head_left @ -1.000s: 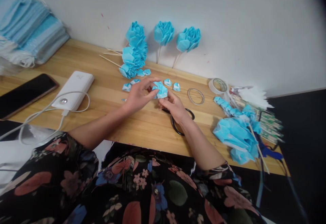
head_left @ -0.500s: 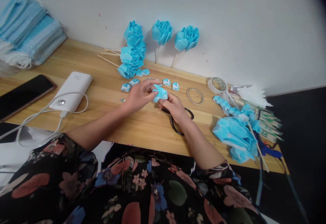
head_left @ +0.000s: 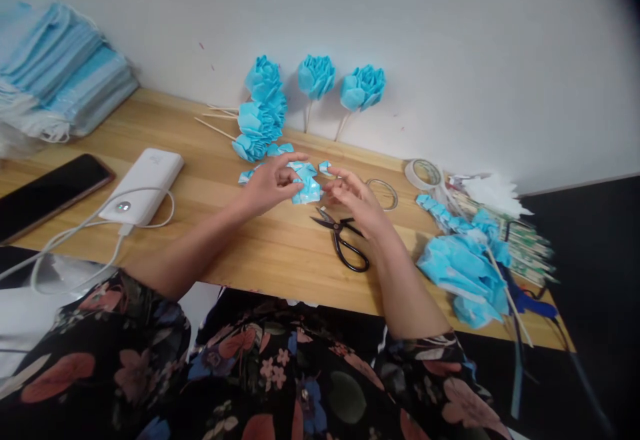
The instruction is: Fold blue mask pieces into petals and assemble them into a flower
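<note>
My left hand (head_left: 270,185) pinches a joined piece of folded blue petals (head_left: 307,191), made of a thin mask-like material, just above the table. To its right, my right hand (head_left: 357,200) has its fingers apart and curved, with nothing visible in them. Its index fingertip is close to a small folded blue petal (head_left: 325,168); I cannot tell whether they touch. More folded petals (head_left: 246,177) lie behind and beside the left hand, partly covered by it. Black-handled scissors (head_left: 345,237) rest below the right hand, blades pointing left.
Blue flowers on sticks (head_left: 260,117) lie at the back, and two more (head_left: 317,77) lean on the wall. Tape rolls (head_left: 424,175) and crumpled blue material (head_left: 460,267) are right. A phone (head_left: 50,193), cabled power bank (head_left: 145,183) and stacked masks (head_left: 65,67) are left.
My right hand has let go of the blue petal piece and moved right and slightly up, its fingers spreading. The scissors' blades are now uncovered. My left hand still holds the piece.
</note>
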Action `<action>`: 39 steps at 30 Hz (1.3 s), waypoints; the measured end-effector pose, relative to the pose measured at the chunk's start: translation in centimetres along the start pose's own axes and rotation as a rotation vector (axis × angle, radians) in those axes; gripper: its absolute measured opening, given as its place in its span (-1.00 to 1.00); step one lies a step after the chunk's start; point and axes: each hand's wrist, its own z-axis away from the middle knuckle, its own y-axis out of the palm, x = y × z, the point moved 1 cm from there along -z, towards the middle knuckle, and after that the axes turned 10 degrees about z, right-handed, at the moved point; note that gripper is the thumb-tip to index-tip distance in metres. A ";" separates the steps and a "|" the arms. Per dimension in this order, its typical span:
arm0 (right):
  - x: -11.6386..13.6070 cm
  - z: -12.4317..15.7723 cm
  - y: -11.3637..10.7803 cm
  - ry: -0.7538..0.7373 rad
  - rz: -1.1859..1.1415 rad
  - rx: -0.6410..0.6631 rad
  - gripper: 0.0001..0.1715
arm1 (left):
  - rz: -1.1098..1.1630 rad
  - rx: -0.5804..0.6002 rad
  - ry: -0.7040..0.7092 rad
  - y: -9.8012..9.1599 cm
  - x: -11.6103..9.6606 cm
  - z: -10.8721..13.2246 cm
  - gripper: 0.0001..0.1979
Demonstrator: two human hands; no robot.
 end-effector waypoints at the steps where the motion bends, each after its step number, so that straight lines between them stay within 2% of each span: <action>1: -0.1 0.0 0.2 -0.013 0.003 -0.006 -0.47 | -0.031 0.030 0.002 0.1 -0.2 0.1 -0.45; 7: 0.2 0.4 1.3 -0.044 0.026 -0.002 -0.65 | -0.208 0.193 -0.024 1.0 -1.0 0.7 -0.35; 12: 0.5 0.6 1.7 -0.053 0.102 0.060 -0.72 | -0.280 0.288 -0.015 1.1 -0.4 0.8 -0.34; 21: -0.1 0.2 2.1 -0.024 0.069 0.069 -0.66 | 0.074 0.226 -0.068 -0.2 0.1 -0.4 -0.40; 29: -1.3 -0.2 2.9 -0.001 -0.005 0.009 -0.63 | -0.003 0.276 -0.149 -0.8 0.7 -0.6 -0.57; 32: -1.2 -0.3 2.5 -0.004 -0.028 -0.046 -0.63 | -0.042 0.201 -0.116 -1.5 0.3 -0.9 -0.59; 35: -1.0 -0.5 1.3 -0.015 -0.025 -0.177 -0.59 | -0.103 0.068 -0.044 -3.3 -0.8 -1.2 -0.60; 39: -1.4 -1.1 0.2 -0.054 0.061 -0.288 -0.59 | -0.386 -0.210 0.075 -6.8 -2.9 -1.5 -0.63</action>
